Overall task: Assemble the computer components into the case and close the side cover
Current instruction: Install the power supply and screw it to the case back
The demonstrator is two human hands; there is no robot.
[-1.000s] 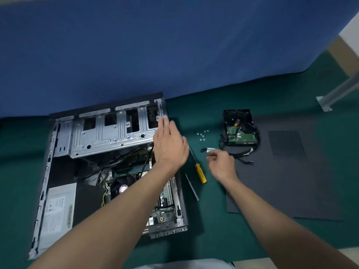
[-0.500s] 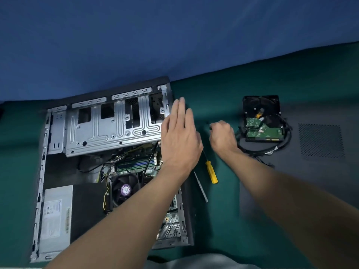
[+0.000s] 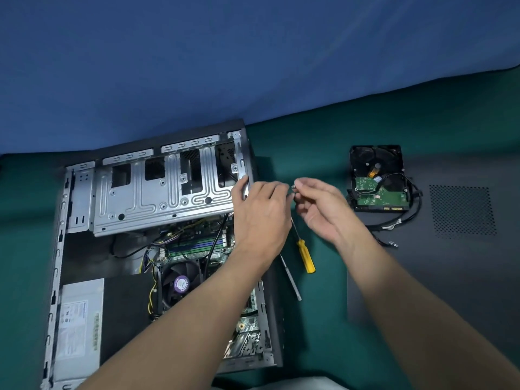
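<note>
Computer case [image 3: 84, 192] of black and silver metal, open on its side

It lies on the green surface [image 3: 323, 136], at 8 o'clock in the view. At 3 o'clock from it, a black hard drive with green circuit board [image 3: 377, 178] rests on the dark grey metal side cover [image 3: 450, 263]. The right hand [image 3: 323, 212] pinches a small silver screw [image 3: 294, 188] in its grip. The left hand [image 3: 261, 218] has its grip spread, with the thumb against the case rim. A yellow-handled screwdriver [image 3: 306, 256] lies on the surface at 6 o'clock from both hands.
</note>
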